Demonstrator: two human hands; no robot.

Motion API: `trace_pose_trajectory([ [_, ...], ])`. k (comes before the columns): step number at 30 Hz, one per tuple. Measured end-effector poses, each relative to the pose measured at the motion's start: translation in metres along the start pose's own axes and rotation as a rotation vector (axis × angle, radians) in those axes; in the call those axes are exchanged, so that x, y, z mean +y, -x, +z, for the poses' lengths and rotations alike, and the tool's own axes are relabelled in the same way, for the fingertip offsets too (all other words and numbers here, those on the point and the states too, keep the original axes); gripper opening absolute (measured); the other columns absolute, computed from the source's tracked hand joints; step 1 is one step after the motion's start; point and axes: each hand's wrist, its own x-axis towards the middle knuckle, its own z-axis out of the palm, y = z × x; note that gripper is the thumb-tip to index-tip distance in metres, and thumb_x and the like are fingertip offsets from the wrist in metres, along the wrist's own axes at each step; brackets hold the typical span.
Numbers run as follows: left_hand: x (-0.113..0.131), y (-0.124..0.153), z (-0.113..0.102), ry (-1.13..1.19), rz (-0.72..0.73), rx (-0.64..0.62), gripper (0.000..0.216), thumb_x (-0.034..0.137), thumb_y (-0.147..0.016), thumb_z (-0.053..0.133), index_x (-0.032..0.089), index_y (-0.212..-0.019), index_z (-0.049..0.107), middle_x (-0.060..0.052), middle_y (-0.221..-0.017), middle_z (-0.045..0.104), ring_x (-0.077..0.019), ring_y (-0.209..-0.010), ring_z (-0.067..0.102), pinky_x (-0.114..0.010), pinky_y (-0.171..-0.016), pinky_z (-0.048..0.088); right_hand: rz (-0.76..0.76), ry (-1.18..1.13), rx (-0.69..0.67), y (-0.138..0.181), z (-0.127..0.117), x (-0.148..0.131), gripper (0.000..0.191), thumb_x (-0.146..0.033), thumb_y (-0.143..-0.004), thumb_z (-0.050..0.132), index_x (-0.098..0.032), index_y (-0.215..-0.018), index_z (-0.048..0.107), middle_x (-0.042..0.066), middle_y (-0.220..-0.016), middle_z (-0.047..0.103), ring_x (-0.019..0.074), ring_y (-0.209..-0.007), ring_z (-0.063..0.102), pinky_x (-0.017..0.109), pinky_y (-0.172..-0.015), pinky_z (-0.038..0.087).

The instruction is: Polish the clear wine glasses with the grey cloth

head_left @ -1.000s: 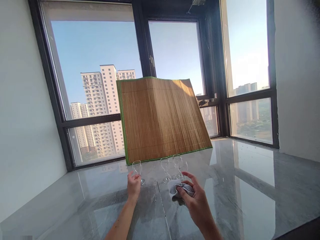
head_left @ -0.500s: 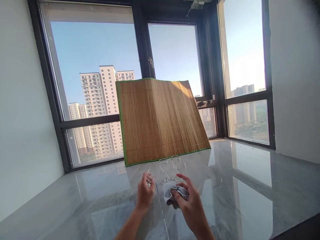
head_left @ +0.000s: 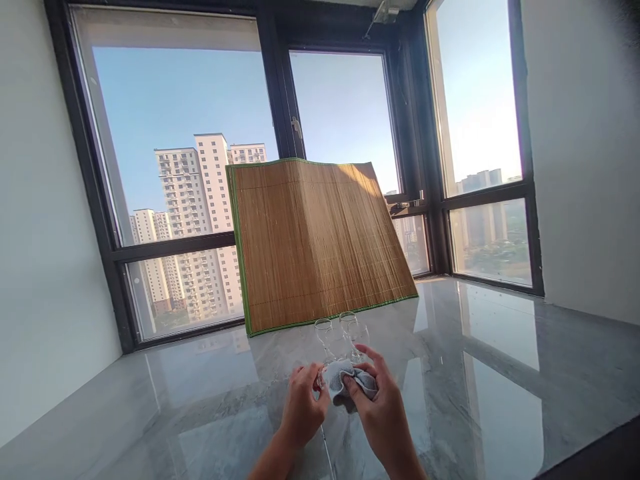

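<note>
My left hand (head_left: 306, 405) is closed round a small clear glass (head_left: 320, 379), mostly hidden by the fingers. The visible end of that glass meets a grey cloth (head_left: 342, 381). My right hand (head_left: 384, 403) grips the cloth, thumb in front, forefinger reaching over the top. Just beyond both hands, clear drinking glasses stand upright on the grey marble-look surface (head_left: 225, 400): a left glass (head_left: 324, 325) and a right glass (head_left: 349, 319). Their lower parts are partly behind my hands and the cloth.
A bamboo mat (head_left: 320, 240) with green edging leans against the window frame (head_left: 280, 87) behind the glasses. A white wall (head_left: 40, 233) bounds the left, and another wall (head_left: 580, 167) the right. A dark edge (head_left: 600, 450) shows at the lower right.
My left hand has moved right with the clear glass, from beside the cloth to against it. My right hand stays nearly in place, still holding the cloth. The view has shifted slightly.
</note>
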Motion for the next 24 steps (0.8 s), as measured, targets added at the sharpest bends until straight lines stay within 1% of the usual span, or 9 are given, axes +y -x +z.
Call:
trace_pose_trajectory([
  [4, 0.004, -0.002, -0.007, -0.088, 0.111, -0.033, 0.033, 0.011, -0.075, 0.047, 0.024, -0.1, 0.065, -0.003, -0.082, 0.066, -0.0194, -0.078, 0.061, -0.044, -0.098, 0.037, -0.087, 0.15, 0.141, -0.001, -0.006, 0.005, 0.057, -0.044, -0.082, 0.061, -0.023, -0.133, 0.044, 0.005, -0.093, 0.066, 0.0208, -0.074, 0.067, 0.033, -0.066, 0.058],
  [6, 0.009, -0.003, -0.011, -0.112, 0.162, -0.069, 0.036, 0.009, -0.073, 0.047, 0.025, -0.1, 0.065, -0.003, -0.082, 0.067, -0.0191, -0.079, 0.061, -0.046, -0.102, 0.033, -0.117, 0.227, 0.193, -0.002, -0.008, 0.007, 0.056, -0.044, -0.084, 0.058, -0.024, -0.133, 0.042, 0.004, -0.093, 0.066, 0.0209, -0.074, 0.067, 0.033, -0.067, 0.057],
  [9, 0.016, -0.002, -0.015, -0.116, 0.202, -0.11, 0.037, 0.009, -0.073, 0.047, 0.026, -0.1, 0.066, -0.003, -0.08, 0.066, -0.0181, -0.077, 0.06, -0.046, -0.104, 0.032, -0.149, 0.329, 0.193, -0.002, -0.009, 0.009, 0.051, -0.042, -0.087, 0.054, -0.025, -0.133, 0.042, 0.004, -0.093, 0.066, 0.0212, -0.075, 0.068, 0.033, -0.071, 0.055],
  [13, 0.018, -0.001, -0.016, -0.102, 0.208, -0.089, 0.033, 0.01, -0.077, 0.045, 0.025, -0.098, 0.066, -0.004, -0.079, 0.066, -0.0179, -0.076, 0.06, -0.045, -0.103, 0.034, -0.181, 0.444, 0.246, -0.005, -0.013, 0.01, 0.049, -0.042, -0.086, 0.052, -0.023, -0.13, 0.044, 0.005, -0.09, 0.068, 0.0224, -0.075, 0.067, 0.033, -0.069, 0.052],
  [15, 0.016, 0.0, -0.014, -0.087, 0.206, -0.064, 0.031, 0.011, -0.077, 0.046, 0.025, -0.097, 0.065, -0.004, -0.079, 0.066, -0.0183, -0.077, 0.06, -0.044, -0.102, 0.036, -0.176, 0.487, 0.286, -0.006, -0.015, 0.012, 0.049, -0.041, -0.085, 0.052, -0.022, -0.129, 0.045, 0.006, -0.088, 0.068, 0.0232, -0.074, 0.067, 0.033, -0.067, 0.051],
  [17, 0.013, 0.002, -0.01, -0.053, 0.187, -0.04, 0.027, 0.014, -0.079, 0.047, 0.024, -0.097, 0.064, -0.004, -0.082, 0.067, -0.0184, -0.078, 0.061, -0.043, -0.1, 0.038, -0.159, 0.525, 0.294, -0.007, -0.016, 0.014, 0.05, -0.041, -0.084, 0.051, -0.022, -0.13, 0.044, 0.006, -0.088, 0.068, 0.024, -0.072, 0.067, 0.033, -0.065, 0.049],
  [20, 0.008, 0.004, -0.003, 0.028, 0.086, 0.006, 0.023, 0.022, -0.085, 0.047, 0.023, -0.104, 0.061, -0.005, -0.093, 0.069, -0.0198, -0.085, 0.063, -0.037, -0.09, 0.046, -0.128, 0.55, 0.25, -0.007, -0.015, 0.019, 0.052, -0.04, -0.083, 0.051, -0.023, -0.132, 0.042, 0.005, -0.088, 0.069, 0.0244, -0.071, 0.067, 0.032, -0.063, 0.048],
  [22, 0.004, 0.005, 0.002, 0.079, 0.022, 0.015, 0.024, 0.028, -0.088, 0.046, 0.023, -0.108, 0.059, -0.007, -0.1, 0.068, -0.0209, -0.09, 0.063, -0.033, -0.083, 0.048, -0.101, 0.523, 0.201, -0.005, -0.011, 0.022, 0.051, -0.037, -0.082, 0.052, -0.023, -0.131, 0.043, 0.005, -0.088, 0.069, 0.0239, -0.074, 0.068, 0.031, -0.065, 0.048],
  [24, 0.002, 0.006, 0.007, 0.117, -0.008, 0.005, 0.026, 0.031, -0.089, 0.045, 0.022, -0.11, 0.058, -0.007, -0.103, 0.068, -0.0208, -0.091, 0.063, -0.033, -0.082, 0.048, -0.072, 0.476, 0.148, -0.003, -0.007, 0.023, 0.049, -0.035, -0.081, 0.052, -0.023, -0.129, 0.044, 0.003, -0.087, 0.069, 0.0227, -0.075, 0.068, 0.03, -0.067, 0.049],
])
